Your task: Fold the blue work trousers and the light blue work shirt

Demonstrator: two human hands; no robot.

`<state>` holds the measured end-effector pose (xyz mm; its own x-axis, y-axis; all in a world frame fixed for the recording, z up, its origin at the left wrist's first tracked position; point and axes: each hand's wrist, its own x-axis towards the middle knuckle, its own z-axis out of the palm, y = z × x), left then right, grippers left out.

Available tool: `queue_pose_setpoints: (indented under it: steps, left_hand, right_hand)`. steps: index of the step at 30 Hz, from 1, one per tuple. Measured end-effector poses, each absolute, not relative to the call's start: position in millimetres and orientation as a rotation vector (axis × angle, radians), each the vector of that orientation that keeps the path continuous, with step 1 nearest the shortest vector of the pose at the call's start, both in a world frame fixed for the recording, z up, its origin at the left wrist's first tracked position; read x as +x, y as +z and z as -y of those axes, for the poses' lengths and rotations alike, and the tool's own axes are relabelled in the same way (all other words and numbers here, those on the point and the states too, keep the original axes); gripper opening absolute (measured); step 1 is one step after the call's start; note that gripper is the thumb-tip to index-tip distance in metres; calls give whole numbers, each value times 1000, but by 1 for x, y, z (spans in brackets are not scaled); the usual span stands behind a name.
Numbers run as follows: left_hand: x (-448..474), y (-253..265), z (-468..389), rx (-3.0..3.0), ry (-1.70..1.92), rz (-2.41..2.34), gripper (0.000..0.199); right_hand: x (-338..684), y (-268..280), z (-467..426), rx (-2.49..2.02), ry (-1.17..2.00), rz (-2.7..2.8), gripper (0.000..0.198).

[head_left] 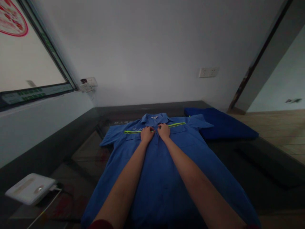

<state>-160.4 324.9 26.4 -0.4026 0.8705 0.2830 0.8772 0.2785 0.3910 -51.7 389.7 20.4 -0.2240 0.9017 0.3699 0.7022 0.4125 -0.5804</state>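
A blue short-sleeved work shirt (pixel 152 165) lies spread face up, its collar pointing away from me. A yellow-green stripe runs across each side of its chest. Both my hands meet at the front opening just below the collar. My left hand (pixel 147 134) has its fingers curled and pinched on the edge of the shirt's placket. Close beside it, my right hand (pixel 164 131) pinches the other side of the placket, with only a small gap between them. Any button between the fingertips is too small to make out.
Beneath the shirt is a dark glossy table (pixel 88 152). Folded dark-blue cloth (pixel 221 124) lies at the back right. A white box-shaped device (pixel 32 188) with a cable sits at the left front. A wall with sockets (pixel 208 72) stands behind the table.
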Motion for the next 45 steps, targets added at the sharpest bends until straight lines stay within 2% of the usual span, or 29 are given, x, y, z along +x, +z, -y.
queue_pose_setpoints:
  steps: [10, 21, 35, 45]
  left_hand:
    - [-164, 24, -332, -1842, -834, 2442, 16]
    - [-159, 38, -332, -1812, -1102, 2337, 10]
    - [-156, 28, -316, -1786, -1317, 2270, 12]
    - [-155, 31, -314, -1798, -1279, 2281, 14]
  right_hand:
    - [-41, 20, -403, -1140, 492, 1980, 17]
    - [-32, 27, -404, -1006, 604, 2025, 19]
    - [-33, 22, -394, -961, 725, 2021, 21]
    - [-26, 18, -396, -879, 809, 1994, 25]
